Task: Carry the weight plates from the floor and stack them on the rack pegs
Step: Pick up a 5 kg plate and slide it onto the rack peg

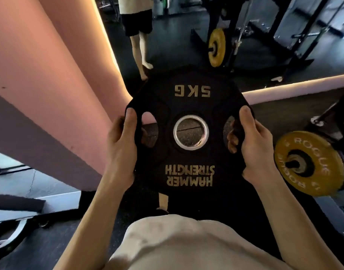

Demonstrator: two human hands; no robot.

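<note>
We are carrying the black plate (188, 106), left hand (121, 151) and right hand (254, 147) gripping its side holes. Next we are needing a free peg, maybe near the yellow plate (216, 47) beyond it.

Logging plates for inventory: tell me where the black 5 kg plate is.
Centre of the head view: black 5 kg plate gripped between left hand and right hand.

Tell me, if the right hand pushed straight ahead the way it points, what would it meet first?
Probably the lit ledge at the foot of the mirror, just beyond the black plate that the right hand grips; depth is hard to judge.
</note>
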